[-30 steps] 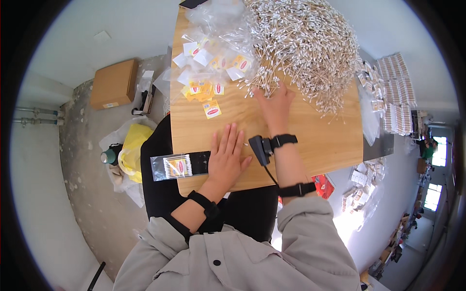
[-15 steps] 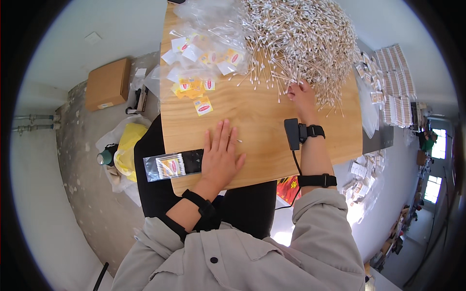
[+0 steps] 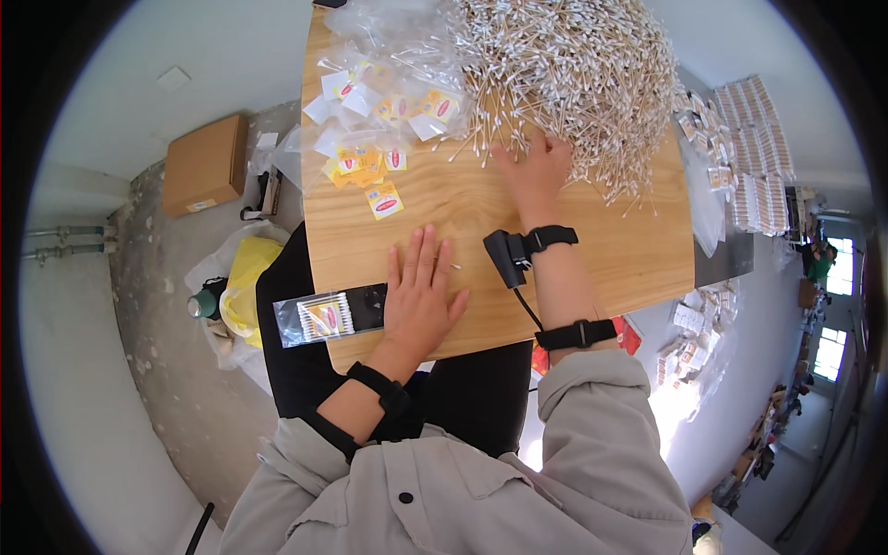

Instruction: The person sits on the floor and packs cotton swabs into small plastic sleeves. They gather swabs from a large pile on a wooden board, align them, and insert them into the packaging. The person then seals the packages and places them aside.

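Flat on the table's near side lies my left hand (image 3: 422, 301), open, fingers stretched forward. Its outer edge rests against a dark flat strip (image 3: 370, 305) beside a clear bag (image 3: 324, 316) of cotton swabs with a yellow and white label card. My right hand (image 3: 541, 176) reaches to the near edge of a large heap of loose cotton swabs (image 3: 573, 74). Its thumb and fingers stand apart, and some fingertips are hidden among the swabs. A single cotton swab tip (image 3: 455, 266) shows just beside my left fingers.
Label cards (image 3: 384, 200) and clear plastic bags (image 3: 398, 42) lie on the wooden table's (image 3: 610, 259) left side. Bundled swab packs (image 3: 758, 148) are stacked to the right. A cardboard box (image 3: 205, 165) and a yellow bag (image 3: 252, 282) are on the floor at left.
My right hand has moved left along the near edge of the swab heap, and its thumb and fingers are now spread apart. My left hand has stayed in place.
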Motion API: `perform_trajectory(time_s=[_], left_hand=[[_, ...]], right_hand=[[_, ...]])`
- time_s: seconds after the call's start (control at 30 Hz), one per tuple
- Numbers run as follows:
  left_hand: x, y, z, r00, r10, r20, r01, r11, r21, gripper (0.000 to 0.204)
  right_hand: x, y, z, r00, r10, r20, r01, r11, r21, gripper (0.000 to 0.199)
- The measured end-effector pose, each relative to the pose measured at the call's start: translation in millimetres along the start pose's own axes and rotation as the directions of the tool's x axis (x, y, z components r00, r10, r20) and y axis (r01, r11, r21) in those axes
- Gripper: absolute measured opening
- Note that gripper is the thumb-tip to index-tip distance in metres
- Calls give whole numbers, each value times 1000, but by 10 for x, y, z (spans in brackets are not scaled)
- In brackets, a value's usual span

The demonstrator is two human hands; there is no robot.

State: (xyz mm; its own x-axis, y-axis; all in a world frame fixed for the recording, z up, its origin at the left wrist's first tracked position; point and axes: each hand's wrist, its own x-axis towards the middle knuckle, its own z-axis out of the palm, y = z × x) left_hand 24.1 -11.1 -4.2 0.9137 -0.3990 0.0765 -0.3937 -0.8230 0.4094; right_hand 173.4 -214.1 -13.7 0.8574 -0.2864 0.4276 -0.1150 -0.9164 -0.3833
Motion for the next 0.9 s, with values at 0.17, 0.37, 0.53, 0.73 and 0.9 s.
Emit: perform_trajectory(time_s=[0.17,0.37,0.53,0.73,0.9], left_hand=[[-4,8,-10,1000,-3,0,3,1000,-1,78],[-10,10,-3,1000,5,-14,-5,1000,14,78],[-40,-14,5,998,59,-23,-59,998,-6,75],[-339,76,7,989,141,35,-140,990,-31,73],[-373,123,-45,993,115,12,-115,993,1,77]], right_hand=[[-193,-71,117,999,-33,-28,34,997,65,36],[-573,47,-67,997,-71,-31,77,971,227,29],[-910,38,-296,998,-42,38,27,943,332,24],[-1271,-86,-467,982,-97,163,13,889,457,18],[-1257,-184,-540,973,-118,198,-27,794,608,14]])
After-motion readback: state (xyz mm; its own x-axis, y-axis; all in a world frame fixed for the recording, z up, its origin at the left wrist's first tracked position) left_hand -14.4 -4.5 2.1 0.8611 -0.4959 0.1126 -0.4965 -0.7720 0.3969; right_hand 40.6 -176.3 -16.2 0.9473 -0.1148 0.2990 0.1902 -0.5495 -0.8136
